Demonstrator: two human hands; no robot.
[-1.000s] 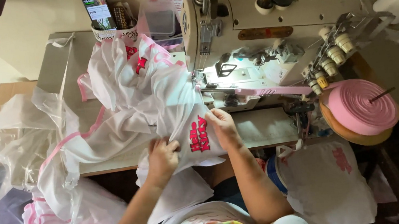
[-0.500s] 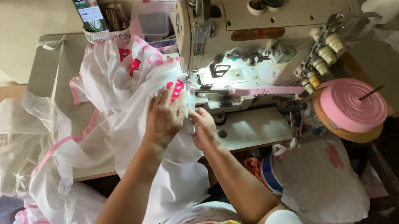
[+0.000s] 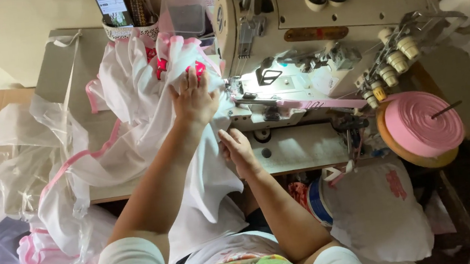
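Fingers (image 3: 190,79) of the left hand (image 3: 194,101) are spread flat, pressing the white garment (image 3: 140,118) down beside the needle area of the sewing machine (image 3: 317,30).

Head view: the right hand (image 3: 238,149) is laid half-curled on the garment's lower edge at the machine bed; nothing is pinched. The pink tape (image 3: 319,104) is fed from the pink roll (image 3: 423,126). Risk: with fingertips held this near the needle, a slip may cause injury; bunched cloth may be caught and puckered.
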